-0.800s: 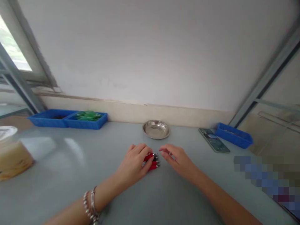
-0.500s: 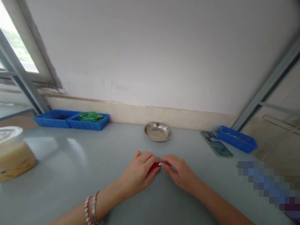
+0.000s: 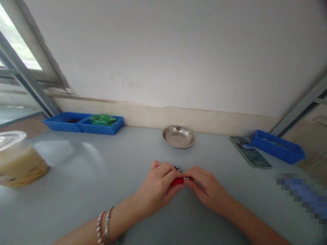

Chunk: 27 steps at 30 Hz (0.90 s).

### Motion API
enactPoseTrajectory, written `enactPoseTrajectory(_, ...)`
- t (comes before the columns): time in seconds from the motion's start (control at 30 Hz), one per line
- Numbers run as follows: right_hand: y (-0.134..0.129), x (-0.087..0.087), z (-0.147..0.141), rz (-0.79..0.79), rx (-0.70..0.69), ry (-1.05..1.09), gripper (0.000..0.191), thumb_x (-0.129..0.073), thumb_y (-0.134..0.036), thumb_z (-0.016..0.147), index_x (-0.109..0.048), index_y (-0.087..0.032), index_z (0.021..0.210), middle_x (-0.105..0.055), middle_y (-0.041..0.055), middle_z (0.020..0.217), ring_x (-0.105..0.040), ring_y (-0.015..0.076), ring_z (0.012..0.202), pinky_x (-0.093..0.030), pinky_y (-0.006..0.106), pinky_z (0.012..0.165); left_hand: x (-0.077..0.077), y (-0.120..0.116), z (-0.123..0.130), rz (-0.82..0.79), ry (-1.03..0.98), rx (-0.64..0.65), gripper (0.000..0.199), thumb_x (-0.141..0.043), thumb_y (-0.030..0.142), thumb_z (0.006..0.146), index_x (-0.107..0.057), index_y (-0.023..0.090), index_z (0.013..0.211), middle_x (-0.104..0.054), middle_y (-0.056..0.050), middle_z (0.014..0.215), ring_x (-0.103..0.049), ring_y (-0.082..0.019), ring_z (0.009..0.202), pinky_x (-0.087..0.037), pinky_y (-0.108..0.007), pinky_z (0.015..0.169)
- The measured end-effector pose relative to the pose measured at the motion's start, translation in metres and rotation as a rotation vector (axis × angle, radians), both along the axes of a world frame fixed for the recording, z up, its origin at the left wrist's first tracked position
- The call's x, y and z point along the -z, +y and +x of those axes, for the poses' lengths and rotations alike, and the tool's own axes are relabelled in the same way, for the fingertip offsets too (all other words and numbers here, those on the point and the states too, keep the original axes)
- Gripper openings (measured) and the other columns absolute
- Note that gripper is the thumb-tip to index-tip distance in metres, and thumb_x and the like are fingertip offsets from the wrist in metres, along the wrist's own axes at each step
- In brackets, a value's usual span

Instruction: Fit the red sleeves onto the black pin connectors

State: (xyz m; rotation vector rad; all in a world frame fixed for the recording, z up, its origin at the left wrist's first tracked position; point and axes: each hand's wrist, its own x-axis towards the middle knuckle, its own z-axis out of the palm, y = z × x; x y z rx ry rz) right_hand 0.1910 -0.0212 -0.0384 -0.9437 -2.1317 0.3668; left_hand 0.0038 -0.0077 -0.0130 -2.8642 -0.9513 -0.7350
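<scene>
My left hand, with bracelets on its wrist, is closed around a small red piece low over the tabletop. A short metal part sticks out of its right end. The fingertips of my right hand pinch that metal end and hide most of it. Just behind the fingers, dark and silvery metal bits show; whether they join the red piece I cannot tell. Beyond both hands stands a shallow round steel dish.
Two blue trays stand at the back left, one holding green pieces, the other something dark. A lidded clear tub is at the left. A phone lies beside another blue tray at the right.
The view has shifted, so the scene sits a little higher and further right. More of the red piece shows between my hands, which have drawn slightly apart.
</scene>
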Motion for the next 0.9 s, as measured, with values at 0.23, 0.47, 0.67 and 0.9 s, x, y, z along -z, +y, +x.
enactPoseTrajectory(0.23, 0.0021, -0.0035, 0.0055, -0.021, 0.117, 0.041, 0.020, -0.041, -0.029, 0.089, -0.057, -0.019, 0.081, -0.058, 0.0020, 0.074, -0.053, 0.0133, 0.071, -0.041, 0.024, 0.066, -0.0013, 0.0036, -0.0011, 0.006, -0.019, -0.077, 0.016, -0.052, 0.031, 0.086, -0.058, 0.018, 0.093, -0.061, -0.002, 0.085, -0.054, -0.015, 0.079, -0.032, -0.030, 0.074)
enactPoseTrajectory(0.47, 0.0008, -0.0076, 0.0059, -0.084, 0.128, 0.064, 0.027, -0.039, -0.032, 0.089, -0.056, -0.018, 0.074, -0.055, 0.0000, 0.068, -0.051, 0.0112, 0.066, -0.038, 0.022, 0.063, -0.0013, 0.0049, -0.0010, -0.003, 0.000, -0.095, 0.019, -0.045, 0.031, 0.090, -0.060, 0.021, 0.095, -0.065, -0.001, 0.081, -0.057, -0.013, 0.071, -0.035, -0.029, 0.069)
enactPoseTrajectory(0.67, -0.0032, -0.0079, 0.0064, -0.069, 0.166, 0.006, 0.031, -0.036, -0.036, 0.090, -0.056, -0.018, 0.073, -0.056, 0.0009, 0.069, -0.051, 0.0127, 0.068, -0.038, 0.024, 0.064, 0.0042, 0.0072, -0.0002, -0.059, 0.037, -0.066, 0.025, -0.037, 0.034, 0.093, -0.058, 0.021, 0.100, -0.067, 0.000, 0.083, -0.062, -0.014, 0.071, -0.039, -0.027, 0.068)
enactPoseTrajectory(0.9, -0.0050, -0.0052, 0.0034, 0.049, 0.195, -0.086, 0.029, -0.037, -0.032, 0.091, -0.058, -0.019, 0.076, -0.059, 0.0021, 0.069, -0.053, 0.0138, 0.069, -0.039, 0.026, 0.065, 0.0054, 0.0066, -0.0006, -0.021, 0.053, -0.048, 0.028, -0.034, 0.034, 0.093, -0.058, 0.020, 0.099, -0.067, -0.001, 0.080, -0.061, -0.014, 0.070, -0.041, -0.027, 0.067)
